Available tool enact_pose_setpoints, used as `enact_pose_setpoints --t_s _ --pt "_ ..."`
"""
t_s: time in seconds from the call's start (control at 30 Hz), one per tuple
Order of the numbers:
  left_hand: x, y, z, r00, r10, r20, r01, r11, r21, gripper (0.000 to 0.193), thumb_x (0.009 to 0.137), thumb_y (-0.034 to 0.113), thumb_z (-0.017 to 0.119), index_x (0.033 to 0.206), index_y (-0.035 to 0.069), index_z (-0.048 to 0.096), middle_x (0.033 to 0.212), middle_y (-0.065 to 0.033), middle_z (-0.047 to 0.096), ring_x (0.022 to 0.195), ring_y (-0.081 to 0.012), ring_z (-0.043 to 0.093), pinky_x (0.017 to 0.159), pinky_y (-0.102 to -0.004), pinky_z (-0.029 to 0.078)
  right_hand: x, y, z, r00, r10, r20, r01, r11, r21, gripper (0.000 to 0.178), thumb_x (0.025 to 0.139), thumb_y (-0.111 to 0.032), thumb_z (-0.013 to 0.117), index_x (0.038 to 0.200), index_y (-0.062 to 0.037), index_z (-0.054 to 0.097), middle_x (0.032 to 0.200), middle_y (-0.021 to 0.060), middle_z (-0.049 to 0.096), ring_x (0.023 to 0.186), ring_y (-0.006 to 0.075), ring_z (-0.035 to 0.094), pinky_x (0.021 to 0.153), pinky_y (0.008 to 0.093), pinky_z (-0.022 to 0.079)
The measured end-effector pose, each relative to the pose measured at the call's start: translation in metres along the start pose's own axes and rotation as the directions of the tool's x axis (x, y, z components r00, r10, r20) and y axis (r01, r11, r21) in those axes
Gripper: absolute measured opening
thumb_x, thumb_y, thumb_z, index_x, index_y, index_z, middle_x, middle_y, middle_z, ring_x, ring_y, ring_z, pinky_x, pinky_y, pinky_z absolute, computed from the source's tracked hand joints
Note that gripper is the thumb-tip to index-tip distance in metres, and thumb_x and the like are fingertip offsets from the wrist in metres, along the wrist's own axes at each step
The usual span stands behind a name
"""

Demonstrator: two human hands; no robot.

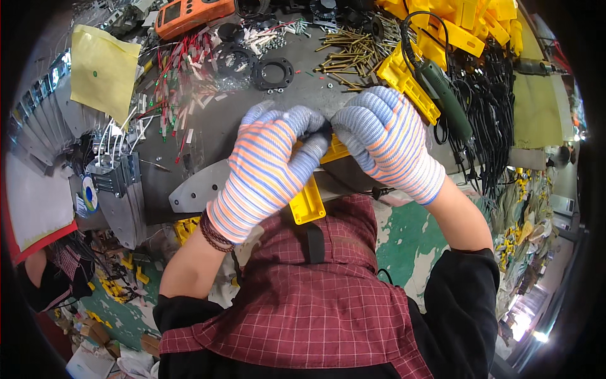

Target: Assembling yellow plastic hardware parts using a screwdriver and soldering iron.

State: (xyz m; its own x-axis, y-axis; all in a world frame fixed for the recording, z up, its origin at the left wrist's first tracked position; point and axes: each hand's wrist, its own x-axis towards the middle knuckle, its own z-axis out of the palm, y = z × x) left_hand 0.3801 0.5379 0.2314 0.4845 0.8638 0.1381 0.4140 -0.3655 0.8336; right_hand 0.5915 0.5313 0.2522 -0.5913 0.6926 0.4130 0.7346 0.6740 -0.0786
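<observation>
Both my hands wear striped knit gloves and meet over the near side of the bench. In my left hand [268,165] a yellow plastic part [307,203] is gripped; its boxy end with screw holes sticks out below the fingers toward me. The fingers of my right hand [390,140] are curled and pinched together against the part's far end. Something dark shows between the fingertips, too covered to name. Beneath the hands a black cable [350,184] runs to the right. Beside my left wrist lies a flat grey metal plate [201,188] with holes.
Long brass-coloured screws [350,54], black ring flanges [273,74] and red-white wires [183,82] lie at the back. On the right are a green corded hand tool [447,100], yellow housings [457,28] and black cables [483,114]. Metal plates [117,196] stand left, below an orange meter [192,16].
</observation>
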Motion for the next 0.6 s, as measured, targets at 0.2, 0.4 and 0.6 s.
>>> enact_pose_setpoints --t_s 0.2,0.4,0.6 --pt "0.000 0.004 0.014 0.823 0.529 -0.206 -0.282 0.696 0.660 0.014 0.075 0.022 0.072 0.086 0.015 0.067 0.066 -0.0003 0.061 0.073 -0.0206 0.064 0.107 -0.0699 0.028 -0.004 -0.009 0.013 0.990 0.091 0.106 -0.125 0.916 0.381 0.016 0.081 -0.016 0.064 0.088 -0.0051 0.057 0.074 0.0154 0.055 0.069 0.0386 0.056 0.062 0.0432 0.048" --pt "0.000 0.000 0.016 0.956 0.188 -0.225 -0.134 0.962 0.236 0.012 0.081 0.022 0.071 0.088 0.013 0.068 0.074 -0.0026 0.068 0.076 -0.0244 0.067 0.112 -0.0560 0.025 -0.013 -0.001 -0.002 0.984 0.176 -0.003 -0.170 0.955 0.245 0.012 0.085 -0.019 0.064 0.087 -0.0070 0.062 0.074 0.0096 0.059 0.062 0.0302 0.060 0.055 0.0398 0.047" --pt "-0.001 -0.004 0.014 0.991 0.037 -0.130 -0.031 0.998 0.052 0.011 0.082 0.018 0.070 0.087 0.009 0.067 0.078 -0.0034 0.070 0.078 -0.0239 0.068 0.115 -0.0531 0.021 -0.006 -0.006 -0.003 0.999 0.031 -0.012 -0.031 1.000 0.002 0.020 0.080 -0.014 0.063 0.099 -0.0068 0.064 0.086 0.0133 0.062 0.076 0.0357 0.062 0.066 0.0427 0.052"
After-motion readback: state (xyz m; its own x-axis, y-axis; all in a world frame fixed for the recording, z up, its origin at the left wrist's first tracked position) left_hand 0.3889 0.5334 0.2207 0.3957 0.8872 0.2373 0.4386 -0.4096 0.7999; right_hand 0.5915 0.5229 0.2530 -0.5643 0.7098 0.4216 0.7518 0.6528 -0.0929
